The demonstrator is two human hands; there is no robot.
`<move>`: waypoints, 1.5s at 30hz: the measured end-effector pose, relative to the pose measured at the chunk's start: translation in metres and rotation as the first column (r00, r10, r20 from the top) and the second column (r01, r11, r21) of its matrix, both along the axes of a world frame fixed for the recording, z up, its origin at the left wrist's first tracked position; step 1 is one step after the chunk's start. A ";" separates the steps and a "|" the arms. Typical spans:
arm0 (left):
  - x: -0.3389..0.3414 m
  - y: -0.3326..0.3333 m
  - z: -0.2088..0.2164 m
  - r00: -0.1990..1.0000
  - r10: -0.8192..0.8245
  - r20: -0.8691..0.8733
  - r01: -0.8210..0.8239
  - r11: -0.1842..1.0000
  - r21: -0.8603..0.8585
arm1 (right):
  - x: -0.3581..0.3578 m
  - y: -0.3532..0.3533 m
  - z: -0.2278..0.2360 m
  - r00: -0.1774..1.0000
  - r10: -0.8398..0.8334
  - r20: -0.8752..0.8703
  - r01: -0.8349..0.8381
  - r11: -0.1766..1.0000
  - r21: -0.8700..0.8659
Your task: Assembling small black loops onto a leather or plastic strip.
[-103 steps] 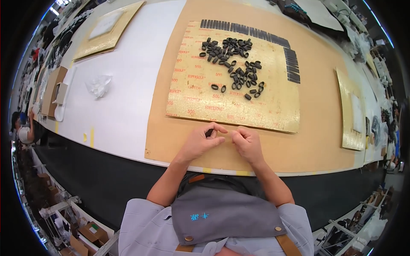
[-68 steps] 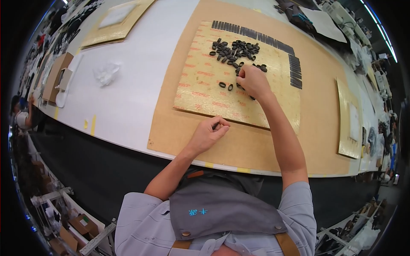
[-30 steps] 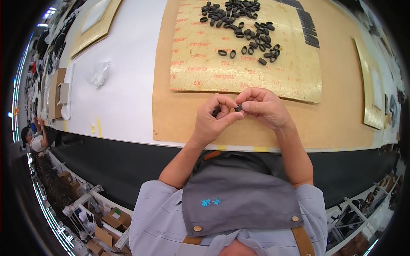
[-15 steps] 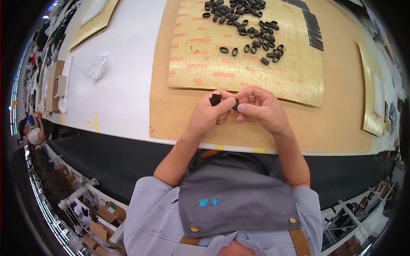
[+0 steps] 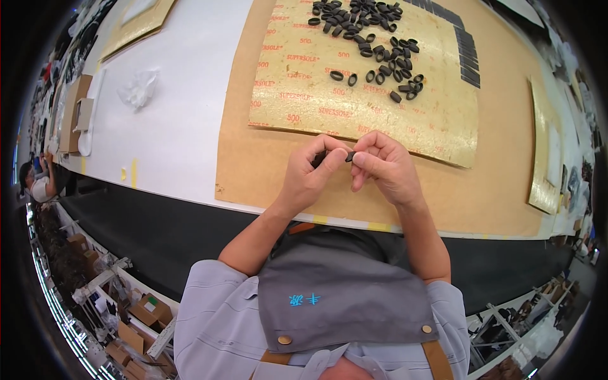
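Note:
Between the fingertips of both hands, just off the near edge of the golden printed board [image 5: 285, 95], is a small black band [image 5: 349, 156]. My left hand [image 5: 305, 174] pinches it with thumb and forefinger. A further dark strip [image 5: 318, 159] is tucked in the same hand, mostly hidden by the fingers. The thumb and forefinger of my right hand [image 5: 394, 171] close on the band's other side. On the board beyond lie many small black oval loops [image 5: 380, 57] in a loose heap. Flat black strips [image 5: 468, 60] line the board's right edge.
Brown paper [image 5: 266, 171] lies under the board on a white table [image 5: 171, 126]. Crumpled clear plastic [image 5: 138, 88] and a cardboard box [image 5: 77, 120] sit to the left. Another golden board [image 5: 543, 152] stands right. A person [image 5: 41, 183] is at the far left.
My left fingers have curled over the dark strip, which showed more before. The band has turned slightly between my fingertips. The whole view has shifted a little.

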State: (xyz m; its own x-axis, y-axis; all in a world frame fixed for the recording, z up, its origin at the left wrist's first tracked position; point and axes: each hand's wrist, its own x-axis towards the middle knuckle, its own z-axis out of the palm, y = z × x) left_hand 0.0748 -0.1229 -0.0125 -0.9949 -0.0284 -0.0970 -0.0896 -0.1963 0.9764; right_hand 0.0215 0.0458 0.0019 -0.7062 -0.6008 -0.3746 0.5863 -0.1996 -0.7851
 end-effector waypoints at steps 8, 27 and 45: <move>0.005 -0.003 0.000 0.997 -0.049 -0.060 0.045 0.996 -0.072 | -0.001 0.002 -0.001 1.000 -0.024 0.007 0.024 0.996 -0.084; -0.002 -0.002 0.003 0.999 0.010 0.048 -0.009 1.000 -0.027 | 0.008 -0.006 -0.007 0.976 -0.133 -0.171 0.140 0.990 0.033; -0.005 -0.002 -0.003 0.994 -0.013 0.110 0.011 1.000 0.014 | 0.015 -0.014 -0.011 0.870 -0.107 -0.482 0.217 0.959 0.180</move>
State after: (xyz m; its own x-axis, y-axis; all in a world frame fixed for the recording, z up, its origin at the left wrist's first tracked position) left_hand 0.0698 -0.1248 -0.0152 -0.9784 -0.0145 -0.2063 -0.1989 -0.2073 0.9578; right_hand 0.0365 0.0316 -0.0091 -0.9108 -0.4031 -0.0890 0.1185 -0.0488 -0.9918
